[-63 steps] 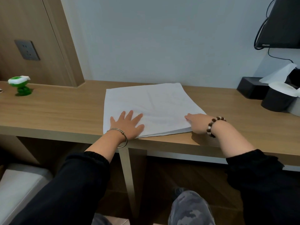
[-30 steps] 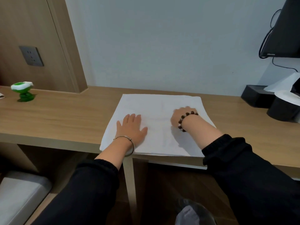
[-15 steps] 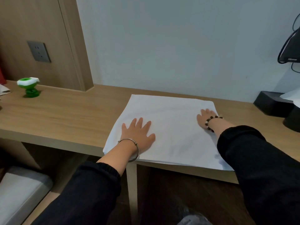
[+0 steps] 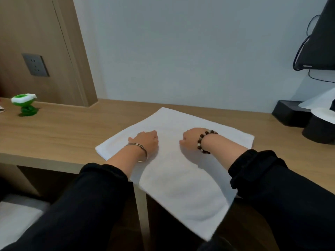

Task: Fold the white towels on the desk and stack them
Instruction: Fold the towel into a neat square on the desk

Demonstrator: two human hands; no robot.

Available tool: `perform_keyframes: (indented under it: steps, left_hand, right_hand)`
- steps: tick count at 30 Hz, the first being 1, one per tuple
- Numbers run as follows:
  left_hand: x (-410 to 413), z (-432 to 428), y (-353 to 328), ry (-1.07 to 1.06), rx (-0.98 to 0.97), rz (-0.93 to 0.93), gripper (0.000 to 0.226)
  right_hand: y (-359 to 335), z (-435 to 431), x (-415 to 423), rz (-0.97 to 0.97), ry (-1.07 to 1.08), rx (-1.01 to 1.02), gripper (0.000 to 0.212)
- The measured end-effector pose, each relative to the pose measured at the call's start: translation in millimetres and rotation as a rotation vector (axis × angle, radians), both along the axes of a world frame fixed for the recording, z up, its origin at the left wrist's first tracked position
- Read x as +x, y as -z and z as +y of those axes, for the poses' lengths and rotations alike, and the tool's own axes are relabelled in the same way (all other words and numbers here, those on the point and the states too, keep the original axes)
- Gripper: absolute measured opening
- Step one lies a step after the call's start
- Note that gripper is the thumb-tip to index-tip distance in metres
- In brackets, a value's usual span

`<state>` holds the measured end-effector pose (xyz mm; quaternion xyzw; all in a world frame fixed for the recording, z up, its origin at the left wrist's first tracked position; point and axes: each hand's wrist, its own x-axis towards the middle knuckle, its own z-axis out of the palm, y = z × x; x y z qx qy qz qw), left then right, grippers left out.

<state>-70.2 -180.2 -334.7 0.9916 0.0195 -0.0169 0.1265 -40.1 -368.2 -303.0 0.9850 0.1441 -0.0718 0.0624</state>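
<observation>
Fingers on both our left hand [image 4: 145, 141] and our right hand [image 4: 190, 138] are curled down and tucked under the knuckles, so we cannot tell whether they pinch the cloth or only press on it. Nearest to us, one corner of the white towel [image 4: 181, 178] hangs past the bench's [image 4: 54, 134] near edge and points toward our lap, between our two black sleeves [image 4: 81, 205]. At the lower left, under the bench, sits a pale cushioned seat [image 4: 14, 214]. A little farther, our wrists cross the bench's near edge, the left wearing a thin metal bangle [image 4: 137, 147] and the right a string of dark and pale beads [image 4: 204, 142]. Both hands rest on the towel's middle, close together but apart. The towel lies flat and turned at an angle, its far corner near the wall and its left and right corners on the wood. Far left on the bench stands a small green and white gadget [image 4: 24, 105], with a grey wall socket [image 4: 35, 65] above it. Far right we see a black box [image 4: 288, 113], a black round container [image 4: 319, 132] and a dark screen [image 4: 320, 42] above them.
</observation>
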Motion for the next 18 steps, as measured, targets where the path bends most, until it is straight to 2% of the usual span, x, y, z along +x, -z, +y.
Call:
perform_keyframes:
  steps: [2, 4, 7, 15, 18]
  left_hand:
    - [-0.9, -17.4, 4.4, -0.067, -0.003, -0.028, 0.028]
    - [-1.7, -24.1, 17.9, -0.045, 0.055, -0.037, 0.048]
    - [0.0, -17.3, 28.5, -0.001, 0.138, -0.032, 0.061]
    - [-1.3, -18.3, 28.9, 0.016, 0.176, -0.054, 0.058]
    - [-0.8, -19.6, 27.3, 0.010, 0.180, -0.042, 0.059]
  right_hand:
    - [2.1, 3.8, -1.3, -0.044, 0.039, 0.116, 0.036]
    - [19.5, 2.9, -4.8, -0.073, 0.017, 0.237, 0.044]
    - [46.6, -9.8, -12.3, -0.026, -0.030, 0.241, 0.055]
    - [46.3, -134.9, -2.8, -0.133, 0.545, 0.173, 0.058]
    - [43.0, -140.8, -9.8, -0.108, 0.696, 0.150, 0.059]
